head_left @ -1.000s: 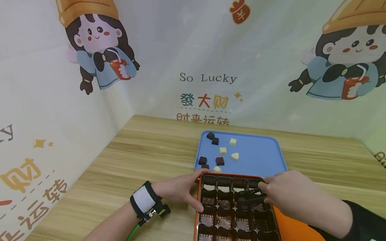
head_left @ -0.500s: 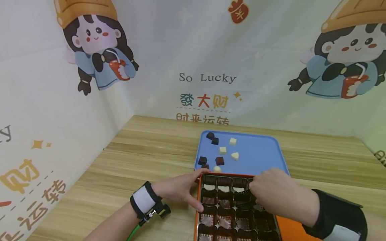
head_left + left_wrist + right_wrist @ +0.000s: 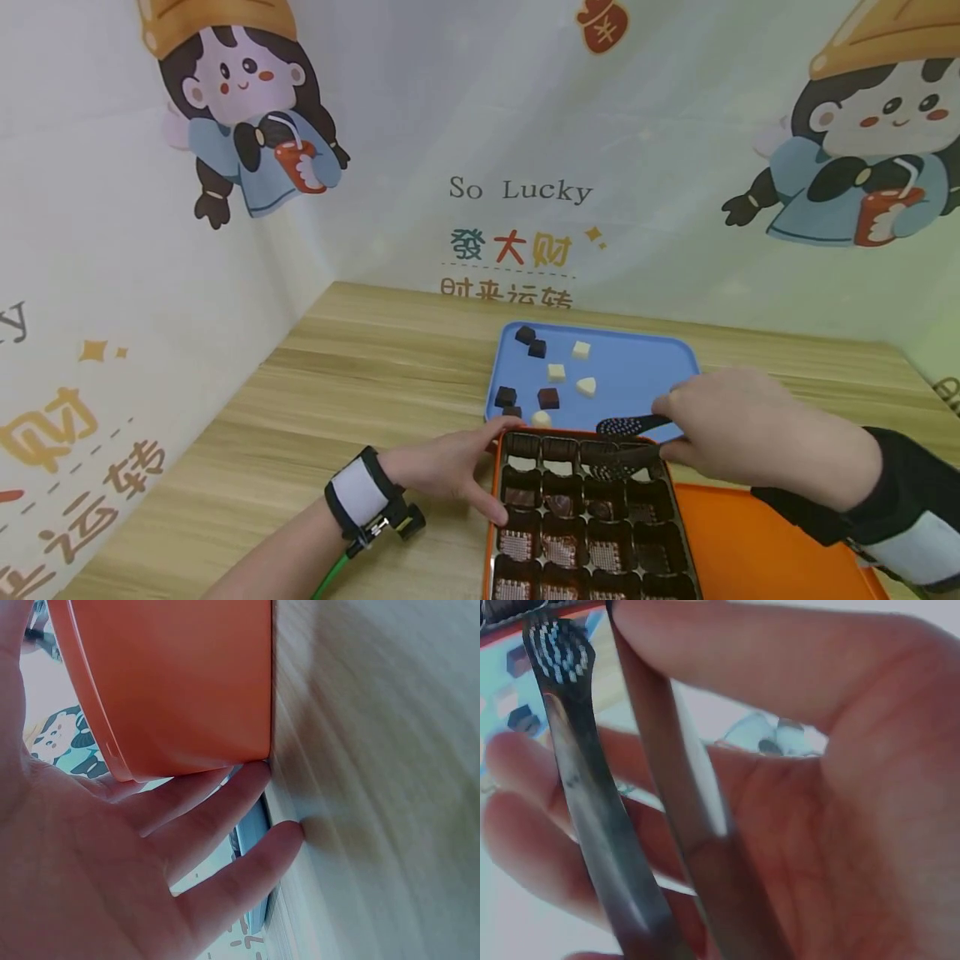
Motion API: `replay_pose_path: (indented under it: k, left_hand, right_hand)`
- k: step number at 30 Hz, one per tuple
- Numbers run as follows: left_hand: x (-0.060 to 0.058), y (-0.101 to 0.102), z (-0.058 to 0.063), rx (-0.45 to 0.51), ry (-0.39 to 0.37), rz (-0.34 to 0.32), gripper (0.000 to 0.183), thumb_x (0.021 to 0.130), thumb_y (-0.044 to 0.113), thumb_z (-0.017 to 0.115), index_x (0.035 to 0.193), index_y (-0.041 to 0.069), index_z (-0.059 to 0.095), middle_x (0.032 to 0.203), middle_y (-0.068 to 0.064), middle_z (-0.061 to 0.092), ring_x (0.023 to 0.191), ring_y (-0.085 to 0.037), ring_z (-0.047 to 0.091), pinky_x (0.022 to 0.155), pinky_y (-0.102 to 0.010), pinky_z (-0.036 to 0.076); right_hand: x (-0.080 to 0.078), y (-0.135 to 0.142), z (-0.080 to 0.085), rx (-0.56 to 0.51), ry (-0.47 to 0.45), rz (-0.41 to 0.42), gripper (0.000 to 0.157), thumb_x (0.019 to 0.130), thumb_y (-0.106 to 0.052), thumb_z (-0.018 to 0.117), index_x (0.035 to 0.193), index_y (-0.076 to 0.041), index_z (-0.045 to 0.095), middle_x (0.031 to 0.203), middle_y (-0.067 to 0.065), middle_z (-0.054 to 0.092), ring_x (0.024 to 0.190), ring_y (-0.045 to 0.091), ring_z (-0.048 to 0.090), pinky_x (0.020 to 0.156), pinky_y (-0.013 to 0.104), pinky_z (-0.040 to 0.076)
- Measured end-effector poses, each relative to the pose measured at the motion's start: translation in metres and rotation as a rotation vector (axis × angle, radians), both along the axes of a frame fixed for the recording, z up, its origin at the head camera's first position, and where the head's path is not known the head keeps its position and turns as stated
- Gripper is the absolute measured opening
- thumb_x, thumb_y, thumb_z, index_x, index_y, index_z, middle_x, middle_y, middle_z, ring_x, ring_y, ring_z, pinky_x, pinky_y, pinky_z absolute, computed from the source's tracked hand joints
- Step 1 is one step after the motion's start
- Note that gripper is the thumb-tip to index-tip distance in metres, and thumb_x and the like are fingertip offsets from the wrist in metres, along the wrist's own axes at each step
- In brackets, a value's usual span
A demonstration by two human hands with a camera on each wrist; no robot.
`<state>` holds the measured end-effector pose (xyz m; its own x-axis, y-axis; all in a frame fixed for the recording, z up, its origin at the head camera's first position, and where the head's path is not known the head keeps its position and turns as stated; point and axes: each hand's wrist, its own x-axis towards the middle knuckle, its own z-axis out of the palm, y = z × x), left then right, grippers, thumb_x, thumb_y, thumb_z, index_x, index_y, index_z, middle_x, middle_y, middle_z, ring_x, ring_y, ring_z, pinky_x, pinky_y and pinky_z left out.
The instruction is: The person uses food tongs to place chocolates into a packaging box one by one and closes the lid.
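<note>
My right hand point(image 3: 750, 437) grips a pair of dark tongs point(image 3: 630, 426) above the far right part of a chocolate box. The tips of the tongs are spread, with nothing seen between them; in the right wrist view, thumb and fingers are round the arms of the tongs point(image 3: 600, 802). My left hand point(image 3: 446, 475) rests against the far left corner of the orange box point(image 3: 180, 682), thumb at the rim and fingers fairly straight along the side. Inside the dark divided insert point(image 3: 540, 523), white pieces lie in the far row and dark chocolates point(image 3: 558, 505) in the second; nearer compartments hold none.
Behind the box is a blue tray point(image 3: 645, 367) with dark chocolates point(image 3: 549, 398) and white ones point(image 3: 581, 350) on its left half. A flat orange piece point(image 3: 757, 542), perhaps a lid, lies right of the box. A printed cloth point(image 3: 390, 125) hangs behind the wooden table point(image 3: 360, 367).
My right hand dipped toward the second row with the tongs, then drew up and back to the right, the tips spreading apart. A dark chocolate shows in the third compartment. My left hand stayed put.
</note>
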<state>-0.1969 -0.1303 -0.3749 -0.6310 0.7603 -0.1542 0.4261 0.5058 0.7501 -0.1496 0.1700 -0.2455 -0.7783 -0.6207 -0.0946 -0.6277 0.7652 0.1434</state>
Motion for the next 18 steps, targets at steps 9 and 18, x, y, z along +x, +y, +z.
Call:
replay_pose_path:
  k: [9,18]
  left_hand:
    - [0.000,-0.002,0.003,-0.007,-0.017,0.012,0.102,0.068,0.043,0.074,0.144,0.020,0.010,0.148,-0.011,0.017,0.127,-0.026,0.031,0.098,-0.032,0.030]
    - [0.000,-0.001,0.002,-0.004,0.017,-0.003,0.100,0.069,0.044,0.073,0.144,0.019,0.012,0.145,-0.011,0.025,0.124,-0.022,0.035,0.097,-0.030,0.030]
  right_hand:
    - [-0.045,0.002,-0.025,-0.106,0.160,0.023,0.023,0.086,-0.032,0.060,0.095,-0.011,0.054,0.067,-0.008,0.043,0.049,0.007,0.034,0.043,0.025,0.027]
    - [-0.100,-0.005,-0.055,-0.079,0.264,0.188,0.030,0.082,-0.030,0.064,0.105,-0.011,0.061,0.086,0.001,0.059,0.075,0.017,0.055,0.067,0.033,0.046]
